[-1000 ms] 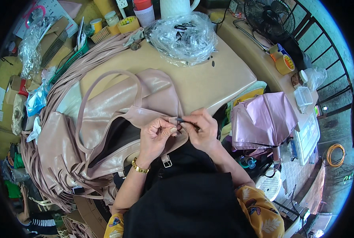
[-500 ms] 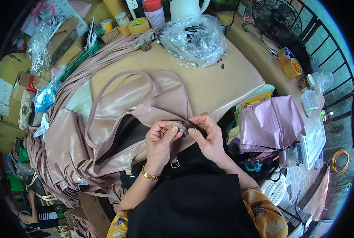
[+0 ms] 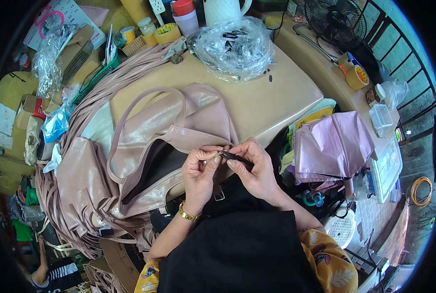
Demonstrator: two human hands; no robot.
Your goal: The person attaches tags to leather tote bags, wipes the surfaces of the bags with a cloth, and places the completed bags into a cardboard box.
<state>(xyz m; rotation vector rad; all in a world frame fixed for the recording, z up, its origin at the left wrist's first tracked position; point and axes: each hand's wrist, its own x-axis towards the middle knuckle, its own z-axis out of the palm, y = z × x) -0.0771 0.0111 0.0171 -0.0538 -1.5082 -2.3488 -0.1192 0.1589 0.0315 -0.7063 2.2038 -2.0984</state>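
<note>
A dusty-pink glossy handbag (image 3: 201, 105) lies tilted on the table, its dark lining (image 3: 152, 171) showing through the open mouth. At the bag's right end, my left hand (image 3: 198, 168) pinches a narrow pink strap end between thumb and fingers. My right hand (image 3: 255, 170) is closed round a slim black tool (image 3: 238, 159), whose exact kind I cannot make out. The tool's narrow tip meets the strap by my left fingertips, and the fingers partly hide the strap. Below hangs a small metal buckle (image 3: 219, 197).
Long pink strips (image 3: 130, 66) curve round the left side beside another pink bag (image 3: 81, 171). Clear plastic (image 3: 230, 46) lies at the back. Folded pink material (image 3: 332, 144) is piled at right, near a fan (image 3: 336, 19). Another person (image 3: 57, 273) is at lower left.
My right hand has turned slightly, and the black tool now shows between its fingers with its tip at the strap. My left hand keeps its pinch. The whole view has shifted a little.
</note>
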